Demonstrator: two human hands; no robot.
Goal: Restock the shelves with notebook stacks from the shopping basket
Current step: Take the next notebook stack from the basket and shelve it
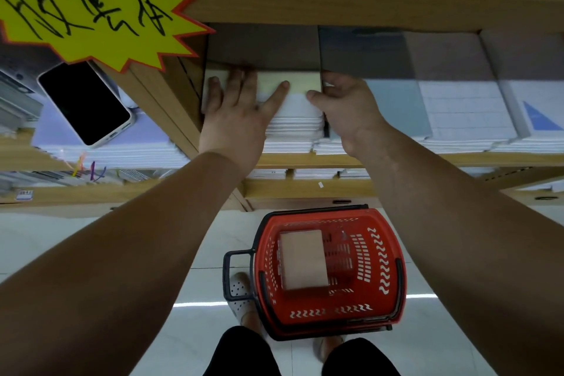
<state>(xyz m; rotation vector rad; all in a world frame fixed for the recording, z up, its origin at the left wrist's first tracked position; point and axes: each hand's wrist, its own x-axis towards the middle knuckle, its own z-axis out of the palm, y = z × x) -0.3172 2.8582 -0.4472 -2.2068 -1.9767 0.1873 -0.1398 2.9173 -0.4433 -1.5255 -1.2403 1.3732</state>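
Observation:
A stack of white notebooks [294,119] with a pale green top cover lies on the wooden shelf [305,159], at its left end. My left hand [235,110] presses flat on the stack's top, fingers spread. My right hand [345,104] holds the stack's right side, thumb on the top cover and fingers curled down between it and the neighbouring stack. On the floor below stands the red shopping basket [378,268], holding one tan-covered notebook stack [303,258].
More notebook stacks [457,119] fill the shelf to the right. A phone [84,101] lies on lilac notebooks [116,143] in the left bay, under a yellow starburst sign [91,0]. The upper shelf board [366,6] hangs close above my hands. My feet flank the basket.

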